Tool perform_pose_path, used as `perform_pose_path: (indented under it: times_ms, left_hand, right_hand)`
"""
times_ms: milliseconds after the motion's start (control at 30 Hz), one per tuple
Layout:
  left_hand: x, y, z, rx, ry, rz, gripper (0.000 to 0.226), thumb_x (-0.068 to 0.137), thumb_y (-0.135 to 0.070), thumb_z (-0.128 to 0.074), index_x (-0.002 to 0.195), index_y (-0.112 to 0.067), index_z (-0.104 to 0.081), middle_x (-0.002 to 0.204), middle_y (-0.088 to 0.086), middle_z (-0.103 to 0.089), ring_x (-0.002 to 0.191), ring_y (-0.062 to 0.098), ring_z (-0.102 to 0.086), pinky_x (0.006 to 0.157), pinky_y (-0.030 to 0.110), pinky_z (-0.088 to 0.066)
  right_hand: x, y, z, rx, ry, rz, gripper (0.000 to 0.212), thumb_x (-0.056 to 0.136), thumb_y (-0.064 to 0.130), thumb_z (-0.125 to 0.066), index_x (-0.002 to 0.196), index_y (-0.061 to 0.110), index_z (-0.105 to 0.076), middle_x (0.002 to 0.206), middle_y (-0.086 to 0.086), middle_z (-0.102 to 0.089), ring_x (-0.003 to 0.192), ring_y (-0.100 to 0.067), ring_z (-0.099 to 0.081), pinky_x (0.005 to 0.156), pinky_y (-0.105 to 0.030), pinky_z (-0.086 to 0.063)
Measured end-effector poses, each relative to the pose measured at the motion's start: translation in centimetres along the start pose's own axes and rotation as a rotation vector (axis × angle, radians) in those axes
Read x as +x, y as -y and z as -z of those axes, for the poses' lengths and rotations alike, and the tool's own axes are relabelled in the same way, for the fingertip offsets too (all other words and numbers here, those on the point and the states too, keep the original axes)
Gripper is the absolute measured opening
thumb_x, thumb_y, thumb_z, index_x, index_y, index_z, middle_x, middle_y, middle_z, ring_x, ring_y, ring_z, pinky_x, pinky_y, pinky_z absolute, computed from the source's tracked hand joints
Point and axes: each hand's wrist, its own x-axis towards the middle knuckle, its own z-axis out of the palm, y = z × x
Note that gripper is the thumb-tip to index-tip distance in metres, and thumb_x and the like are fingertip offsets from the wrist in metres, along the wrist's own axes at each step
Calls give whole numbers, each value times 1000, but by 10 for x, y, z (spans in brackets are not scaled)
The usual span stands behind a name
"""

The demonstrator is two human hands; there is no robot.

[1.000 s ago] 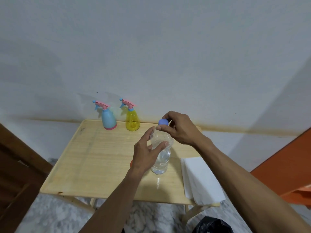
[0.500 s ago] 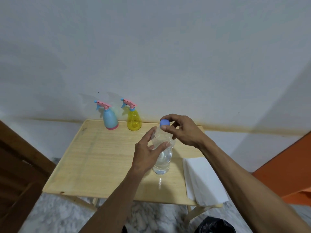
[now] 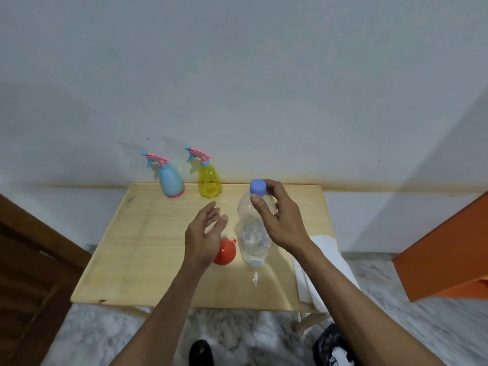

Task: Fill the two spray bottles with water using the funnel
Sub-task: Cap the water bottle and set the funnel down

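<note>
A clear water bottle point(image 3: 254, 241) with a blue cap point(image 3: 258, 187) stands upright on the wooden table point(image 3: 148, 249). My right hand point(image 3: 280, 220) grips the bottle's neck just under the cap. My left hand point(image 3: 204, 233) hovers open to the left of the bottle, holding nothing. Below it, partly hidden, lies an orange funnel point(image 3: 225, 252) on the table. At the table's back edge stand a blue spray bottle point(image 3: 170, 180) and a yellow spray bottle point(image 3: 209, 180), both with pink spray heads on.
A white cloth point(image 3: 322, 268) lies over the table's right edge. An orange piece of furniture point(image 3: 449, 254) stands to the right and a dark wooden door point(image 3: 34, 273) to the left. A black bag point(image 3: 332, 347) lies on the marble floor below.
My left hand has let go of the water bottle and moved left, uncovering the orange funnel. My right hand has shifted from the cap down onto the neck.
</note>
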Motion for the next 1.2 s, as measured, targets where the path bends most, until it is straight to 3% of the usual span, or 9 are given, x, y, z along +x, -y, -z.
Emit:
perform_pose_path:
  times_ms: [133, 300, 467, 567, 633, 733, 900, 1100, 1200]
  left_hand:
    - [3, 36, 23, 193, -104, 88, 45, 86, -25, -76, 128, -15, -63, 117, 5, -71, 107, 14, -67, 99, 36, -51]
    - [0, 81, 18, 470, 3, 108, 53, 83, -33, -77, 131, -13, -62, 128, 7, -67, 117, 22, -62, 101, 34, -47]
    - [10, 111, -1, 558, 101, 107, 50, 82, -31, -78, 128, -16, -64, 126, 6, -67, 115, 26, -62, 95, 27, -41]
    - [17, 119, -8, 579, 132, 82, 48, 86, -32, -74, 130, -17, -62, 130, 3, -66, 118, 25, -61, 100, 30, -43]
    - [19, 120, -13, 577, 137, 71, 45, 88, -28, -72, 131, -17, -62, 131, 4, -65, 119, 25, -60, 102, 34, -45]
    - [18, 124, -17, 596, 127, 37, 39, 88, -22, -72, 126, -18, -66, 126, 4, -68, 115, 26, -63, 99, 33, -46]
    - [20, 132, -21, 583, 84, 46, 32, 90, -22, -70, 122, -16, -68, 121, 8, -71, 110, 29, -65, 97, 36, -50]
    - [14, 121, -13, 593, 56, 56, 30, 91, -25, -70, 120, -16, -70, 116, 7, -73, 105, 28, -67, 91, 34, -52]
    - [11, 106, -7, 601, 31, 33, 29, 91, -27, -70, 119, -16, -70, 114, 7, -74, 104, 28, -67, 89, 34, -51]
  right_hand:
    - [-2, -7, -12, 13, -78, 11, 40, 95, 45, -64, 130, 33, -51, 127, 19, -61, 120, -4, -56, 96, -19, -43]
    - [0, -13, -28, -36, -159, -5, 58, 86, 61, -60, 133, 30, -50, 130, 14, -59, 118, -8, -56, 97, -27, -46]
    - [-8, -24, -39, -68, -226, 34, 70, 80, 57, -70, 138, 21, -49, 131, 12, -53, 121, -10, -54, 100, -33, -48]
    - [-11, -23, -38, -57, -242, 42, 86, 78, 54, -75, 150, 34, -31, 147, 13, -45, 133, -6, -47, 104, -42, -50]
    - [-12, -21, -35, -72, -219, 83, 95, 76, 52, -78, 150, 46, -18, 154, 22, -37, 138, 5, -39, 106, -42, -49]
    - [-10, -22, -30, -182, -144, 207, 96, 76, 38, -87, 150, 39, -25, 147, 41, -28, 136, 4, -39, 105, -40, -49]
    - [-12, -27, -20, -277, -70, 218, 111, 69, 14, -92, 148, 42, -19, 144, 27, -31, 133, -10, -45, 101, -8, -37]
    - [-18, -24, -22, -284, -123, 207, 101, 80, 14, -84, 150, 45, -19, 148, 14, -40, 130, -21, -54, 94, -33, -54]
    - [-23, -21, -19, -256, -160, 169, 97, 81, 17, -84, 148, 50, -21, 146, 25, -37, 131, -19, -55, 98, -34, -54]
